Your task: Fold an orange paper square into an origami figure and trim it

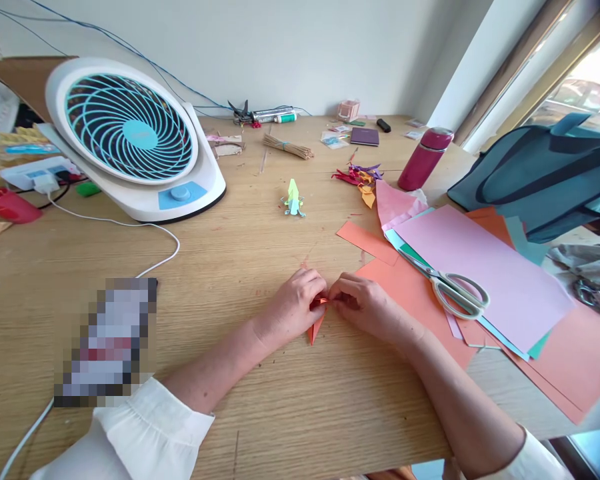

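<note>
Both my hands meet at the middle of the wooden table (pixel 240 267), pinching a small folded piece of orange paper (pixel 317 327). My left hand (pixel 295 303) has its fingers curled over the paper's left side. My right hand (pixel 363 301) pinches the top of it from the right. The pointed end of the paper sticks out below the hands toward me. Most of the fold is hidden under the fingers.
Scissors (pixel 455 290) lie on a stack of pink and orange paper sheets (pixel 480 273) at the right. A white and blue fan (pixel 130 137) stands at the back left. A green folded figure (pixel 293 199), coloured scraps (pixel 357 177), a red bottle (pixel 424 160) and a blue bag (pixel 545 173) lie further back.
</note>
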`<action>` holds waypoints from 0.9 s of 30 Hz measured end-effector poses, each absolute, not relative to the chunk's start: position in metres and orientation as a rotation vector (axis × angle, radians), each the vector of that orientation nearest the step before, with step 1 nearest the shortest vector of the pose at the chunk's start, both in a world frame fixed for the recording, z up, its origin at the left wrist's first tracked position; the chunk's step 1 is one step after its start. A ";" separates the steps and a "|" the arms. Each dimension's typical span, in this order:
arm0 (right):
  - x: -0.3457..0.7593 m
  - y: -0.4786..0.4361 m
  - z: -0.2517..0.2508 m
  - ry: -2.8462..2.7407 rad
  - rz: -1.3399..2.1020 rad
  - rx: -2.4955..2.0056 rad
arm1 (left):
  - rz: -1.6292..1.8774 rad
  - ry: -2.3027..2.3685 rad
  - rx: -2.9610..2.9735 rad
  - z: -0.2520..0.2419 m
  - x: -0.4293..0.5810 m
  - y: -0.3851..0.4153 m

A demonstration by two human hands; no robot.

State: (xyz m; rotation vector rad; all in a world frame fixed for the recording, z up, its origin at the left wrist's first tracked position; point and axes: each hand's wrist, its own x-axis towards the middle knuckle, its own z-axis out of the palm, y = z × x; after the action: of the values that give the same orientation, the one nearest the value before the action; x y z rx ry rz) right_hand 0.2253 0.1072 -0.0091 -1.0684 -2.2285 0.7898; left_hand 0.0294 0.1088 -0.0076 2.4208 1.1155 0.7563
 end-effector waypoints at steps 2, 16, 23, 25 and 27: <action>0.228 0.109 -0.009 -2.210 0.832 -1.069 | 0.746 1.124 2.441 -0.008 0.030 0.109; 0.229 0.110 -0.002 -2.152 0.864 -1.095 | 0.785 1.180 2.529 -0.012 0.035 0.107; 0.229 0.110 -0.002 -2.147 0.863 -1.102 | 0.777 1.230 2.517 -0.011 0.039 0.106; 0.229 0.110 -0.003 -2.145 0.862 -1.100 | 0.765 1.248 2.519 -0.010 0.040 0.106; 0.229 0.110 -0.003 -2.146 0.864 -1.096 | 0.756 1.252 2.517 -0.010 0.040 0.105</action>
State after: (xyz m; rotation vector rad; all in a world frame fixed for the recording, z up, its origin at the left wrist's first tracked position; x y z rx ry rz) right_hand 0.2287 0.1099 -0.0031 -1.0959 -2.1458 0.8636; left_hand 0.0399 0.1051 -0.0103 2.5166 1.2517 0.7559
